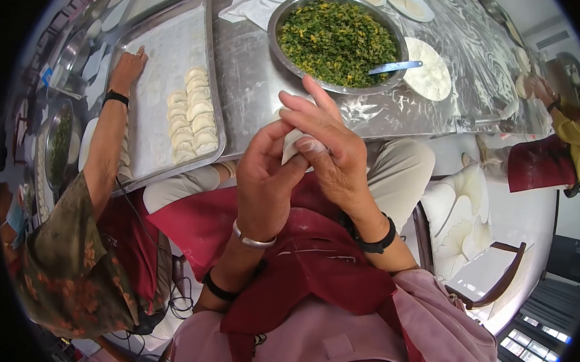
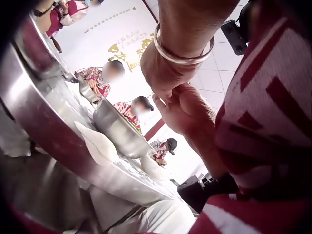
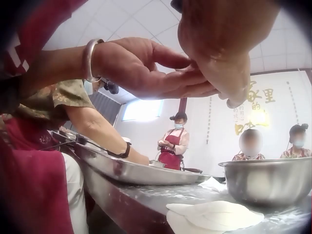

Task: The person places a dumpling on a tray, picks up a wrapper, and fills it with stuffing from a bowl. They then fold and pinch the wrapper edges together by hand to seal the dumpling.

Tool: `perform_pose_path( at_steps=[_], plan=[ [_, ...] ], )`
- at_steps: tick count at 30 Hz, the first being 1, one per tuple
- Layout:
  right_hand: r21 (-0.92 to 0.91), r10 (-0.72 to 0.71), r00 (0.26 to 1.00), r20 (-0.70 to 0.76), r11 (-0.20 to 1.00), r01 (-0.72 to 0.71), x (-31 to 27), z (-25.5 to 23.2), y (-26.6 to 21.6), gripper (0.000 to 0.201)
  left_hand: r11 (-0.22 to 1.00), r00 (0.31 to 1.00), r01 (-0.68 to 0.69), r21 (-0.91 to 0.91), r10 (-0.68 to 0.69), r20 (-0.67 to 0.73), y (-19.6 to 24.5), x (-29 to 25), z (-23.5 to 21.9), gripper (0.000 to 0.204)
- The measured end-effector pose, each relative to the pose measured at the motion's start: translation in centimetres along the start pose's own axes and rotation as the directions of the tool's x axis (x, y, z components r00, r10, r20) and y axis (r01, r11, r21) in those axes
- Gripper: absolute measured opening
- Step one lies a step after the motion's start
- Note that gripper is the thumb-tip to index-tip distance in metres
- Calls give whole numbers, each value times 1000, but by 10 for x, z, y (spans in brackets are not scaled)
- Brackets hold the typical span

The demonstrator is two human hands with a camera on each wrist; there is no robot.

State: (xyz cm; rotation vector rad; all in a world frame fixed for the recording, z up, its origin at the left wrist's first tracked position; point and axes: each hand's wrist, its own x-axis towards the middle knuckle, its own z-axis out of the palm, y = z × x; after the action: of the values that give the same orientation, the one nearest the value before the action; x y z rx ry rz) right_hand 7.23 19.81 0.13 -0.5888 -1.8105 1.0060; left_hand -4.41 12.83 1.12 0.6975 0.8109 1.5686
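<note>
Both hands meet in front of the body around a small piece of white dough [image 1: 293, 145]. The left hand [image 1: 267, 173], with a silver bangle at its wrist, cups the dough and pinches it between thumb and fingers. From the other side the right hand [image 1: 332, 150] presses thumb and fingers on the same dough, its outer fingers spread upward. In the left wrist view the left hand [image 2: 170, 73] covers the dough; the right wrist view shows the left hand [image 3: 141, 68] below the right hand [image 3: 217, 53], the dough mostly hidden.
A steel bowl of chopped green filling [image 1: 341, 45] stands ahead, a spoon [image 1: 395, 68] on its rim. Right of it lies a floury plate [image 1: 431, 73]. At left, a tray [image 1: 215, 77] holds several dumplings [image 1: 194, 112]; another person's arm [image 1: 110, 130] reaches over it.
</note>
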Motion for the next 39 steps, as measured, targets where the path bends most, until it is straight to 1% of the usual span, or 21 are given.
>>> perform_pose_path(
  at_steps=[3,4,7,9,10,13,15,16,18,19,21,22,24,25,27,28,30,31,33,36,39],
  plan=[
    [-41,-10,995,97,999,14,1,-6,3,48,995,999,41,-92,-38,32,2,-2,0,47],
    [-52,-9,997,73,999,13,2,-5,2,42,989,997,66,-132,-60,51,3,-3,-2,47],
    [-71,-7,1000,-24,997,5,8,1,-5,34,876,987,151,-457,-109,116,1,-1,-13,51],
    [-63,1,993,-119,998,-8,9,6,-11,35,844,984,172,-507,-125,126,-1,1,-15,52],
    [-104,-33,997,-74,994,25,7,4,-8,38,827,982,183,-532,-133,132,-1,1,-15,53],
    [-189,-101,994,49,976,108,4,-3,8,45,902,988,152,-405,-143,51,0,-1,-7,51],
    [-204,-114,987,111,970,135,7,-5,9,48,903,988,153,-402,-152,36,-1,-1,-7,51],
    [-195,-97,993,68,975,108,8,-4,6,45,904,988,152,-400,-154,27,-2,-1,-7,51],
    [-171,-62,998,-15,984,58,12,0,-5,43,897,988,153,-414,-125,94,-4,1,-13,52],
    [-120,-19,999,-47,993,13,10,2,-7,41,895,986,152,-421,-108,125,-4,1,-15,52],
    [-15,72,992,-104,997,-74,8,4,-10,39,863,986,158,-479,-115,117,-3,1,-16,53],
    [-108,4,999,-53,994,-10,8,2,-6,40,846,986,162,-508,-121,114,-4,0,-16,53],
    [-284,-112,992,64,950,126,7,-7,5,43,869,985,168,-466,-129,114,-7,-1,-16,52],
    [-296,-111,992,62,947,124,7,-8,4,44,879,984,172,-445,-134,115,-8,-1,-16,52],
    [-317,-113,992,59,940,126,10,-8,1,46,814,978,192,-549,-110,179,-11,1,-18,50],
    [-228,-61,998,-1,972,59,11,-7,-3,44,776,974,201,-597,-92,208,-12,2,-19,50],
    [-30,58,993,-101,998,-61,9,-2,-10,42,763,981,191,-617,-130,143,-8,4,-14,49],
    [44,83,989,-125,996,-78,6,0,-9,41,757,983,184,-627,-149,109,-6,4,-12,49],
    [190,142,976,-167,976,-109,-2,3,-4,37,740,984,175,-649,-123,126,-10,5,-18,48],
    [262,181,964,-196,957,-126,-5,5,-7,34,707,982,184,-683,-97,164,-17,4,-23,48],
    [224,120,959,-255,973,-62,-4,7,-6,26,686,979,197,-700,-96,182,-19,3,-20,48]
  ],
)
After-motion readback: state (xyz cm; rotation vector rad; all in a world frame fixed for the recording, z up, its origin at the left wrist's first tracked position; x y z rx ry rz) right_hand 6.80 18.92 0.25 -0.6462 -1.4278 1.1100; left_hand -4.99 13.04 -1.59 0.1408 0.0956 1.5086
